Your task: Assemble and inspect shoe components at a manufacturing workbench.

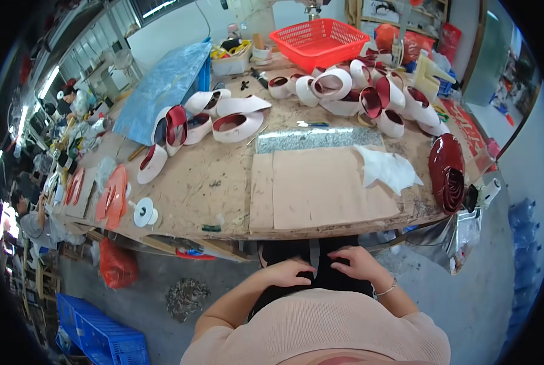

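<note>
My left hand (289,273) lies on my left thigh with its fingers loosely stretched and nothing in them. My right hand (358,265) rests on the other thigh, thumb and fingers apart, also holding nothing. Both are below the front edge of the wooden worktable (187,207). Nearest to them on the table is a tan sheet (327,188), laid over a grey speckled slab (320,140). A crumpled white cloth (387,169) covers the sheet's right corner. Right of it stands a stack of glossy dark red shoe pieces (447,170).
White shoe uppers with red linings (238,126) spread across the table's left and back. Behind them stand a red plastic basket (317,45) and a blue sheet (162,91). A white spool (145,212) sits near the front edge. A blue crate (101,334) is on the floor.
</note>
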{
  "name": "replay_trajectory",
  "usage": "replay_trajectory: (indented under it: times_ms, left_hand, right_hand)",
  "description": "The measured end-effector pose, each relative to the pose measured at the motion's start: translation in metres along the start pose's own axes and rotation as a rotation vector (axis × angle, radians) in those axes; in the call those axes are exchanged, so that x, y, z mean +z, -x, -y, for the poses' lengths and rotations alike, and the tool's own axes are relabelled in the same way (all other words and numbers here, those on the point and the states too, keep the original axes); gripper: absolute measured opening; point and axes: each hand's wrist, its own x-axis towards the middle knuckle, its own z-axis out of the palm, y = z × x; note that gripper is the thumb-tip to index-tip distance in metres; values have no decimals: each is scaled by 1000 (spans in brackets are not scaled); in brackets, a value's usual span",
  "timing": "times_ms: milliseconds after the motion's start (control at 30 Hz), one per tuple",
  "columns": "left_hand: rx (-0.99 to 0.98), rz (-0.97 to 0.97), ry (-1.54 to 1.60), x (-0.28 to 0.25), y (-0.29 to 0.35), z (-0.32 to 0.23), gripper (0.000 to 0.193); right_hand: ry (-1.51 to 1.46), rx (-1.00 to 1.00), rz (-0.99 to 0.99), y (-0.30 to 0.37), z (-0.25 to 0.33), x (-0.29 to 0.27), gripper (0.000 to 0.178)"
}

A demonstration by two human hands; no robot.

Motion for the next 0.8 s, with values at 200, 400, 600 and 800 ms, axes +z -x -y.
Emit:
replay_trajectory:
  times_ms: [200, 400, 600, 800]
  left_hand:
    - [359, -611, 530, -206, -5, -2, 46]
    - [-382, -1340, -494, -352, -59, 169, 52]
    - [-387, -1158, -92, -370, -5, 68, 28]
    - [-25, -877, 311, -302, 60, -4, 17]
  right_hand:
    - [-57, -15, -353, -20, 34, -58, 18]
    - [313, -273, -623, -69, 14, -45, 11]
    - [376, -274, -681, -63, 7, -44, 12]
    - [-95, -105, -600, -59, 20, -53, 8]
